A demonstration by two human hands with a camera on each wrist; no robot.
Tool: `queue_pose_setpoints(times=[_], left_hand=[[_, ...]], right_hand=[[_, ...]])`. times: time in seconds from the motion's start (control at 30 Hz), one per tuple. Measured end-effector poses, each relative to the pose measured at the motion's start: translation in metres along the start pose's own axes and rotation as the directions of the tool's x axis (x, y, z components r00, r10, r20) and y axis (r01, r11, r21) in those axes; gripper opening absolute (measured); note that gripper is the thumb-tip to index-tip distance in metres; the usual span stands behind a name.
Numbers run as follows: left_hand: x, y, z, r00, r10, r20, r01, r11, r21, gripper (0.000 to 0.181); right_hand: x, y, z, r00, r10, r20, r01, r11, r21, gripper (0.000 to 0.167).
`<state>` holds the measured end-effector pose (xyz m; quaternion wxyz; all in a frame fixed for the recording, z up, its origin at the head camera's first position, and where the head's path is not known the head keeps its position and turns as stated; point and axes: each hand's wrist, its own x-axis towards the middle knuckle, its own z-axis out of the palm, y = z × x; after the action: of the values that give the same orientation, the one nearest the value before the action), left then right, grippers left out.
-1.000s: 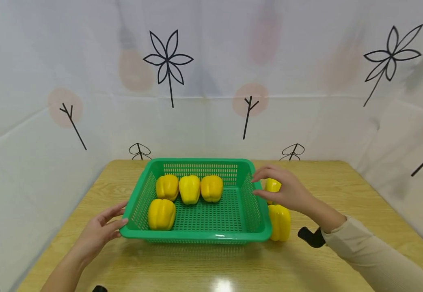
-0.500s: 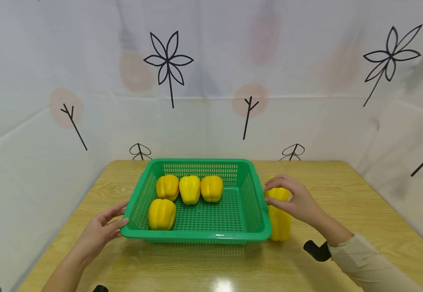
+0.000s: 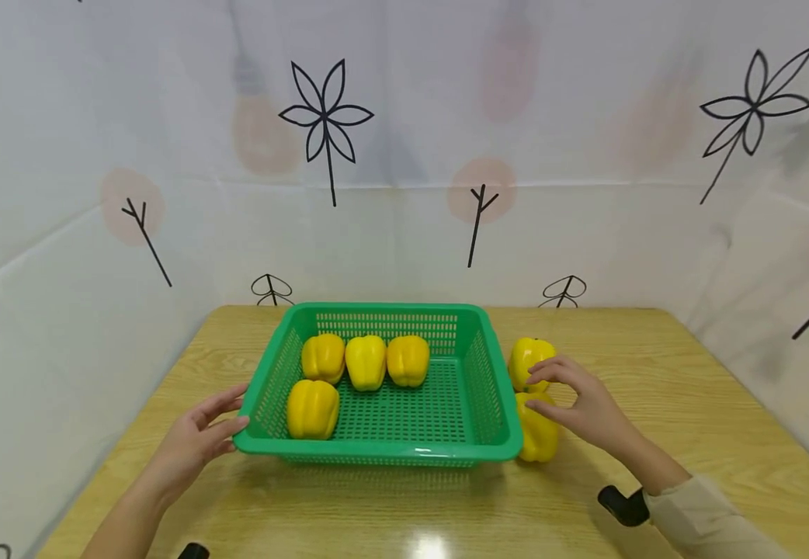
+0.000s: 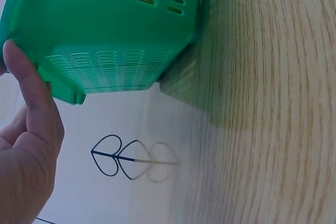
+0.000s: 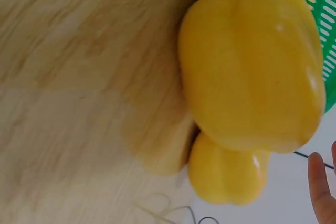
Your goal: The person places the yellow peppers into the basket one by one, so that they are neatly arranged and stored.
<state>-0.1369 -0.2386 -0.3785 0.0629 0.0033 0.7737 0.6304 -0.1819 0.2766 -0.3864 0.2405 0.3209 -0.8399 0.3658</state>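
Observation:
A green plastic basket stands on the table with several yellow bell peppers inside, grouped toward its left and back. My left hand holds the basket's left rim near the front corner; in the left wrist view a finger touches under the rim. Outside the basket's right wall lie two more bell peppers, a nearer one and a farther one. Over these two hovers my right hand, thumb and fingers apart, nothing between them. The right wrist view shows the nearer pepper large, with fingertips off to its side.
The wooden table extends around the basket on all sides. A white cloth with plant drawings hangs behind it. Black curved pieces show by the right wrist and near the left forearm.
My right hand has moved right and toward me, from over the basket's right rim to above the two outside peppers. The left hand and the basket stay put.

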Motion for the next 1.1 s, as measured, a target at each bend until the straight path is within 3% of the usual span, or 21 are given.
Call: queue_pose_setpoints(times=[0.43,0.67,0.9,1.1], left_hand=[[0.0,0.0,0.001,1.0,-0.001,-0.007,0.001,1.0,-0.006,0.064],[0.002,-0.001,0.001,1.0,-0.005,-0.006,0.005,1.0,-0.011,0.063],[0.001,-0.001,0.001,1.0,-0.007,-0.006,0.007,1.0,-0.003,0.064],[0.001,-0.002,0.001,1.0,-0.011,-0.004,0.011,1.0,-0.006,0.064]], right_hand=[[-0.019,0.016,-0.001,0.996,0.059,0.065,-0.059,0.998,-0.011,0.038],[-0.024,0.017,-0.001,0.978,0.156,0.136,-0.163,0.986,0.044,0.033],[-0.028,0.018,-0.001,0.945,0.256,0.205,-0.278,0.957,0.085,0.033],[-0.028,0.017,-0.001,0.933,0.281,0.227,-0.31,0.945,0.105,0.036]])
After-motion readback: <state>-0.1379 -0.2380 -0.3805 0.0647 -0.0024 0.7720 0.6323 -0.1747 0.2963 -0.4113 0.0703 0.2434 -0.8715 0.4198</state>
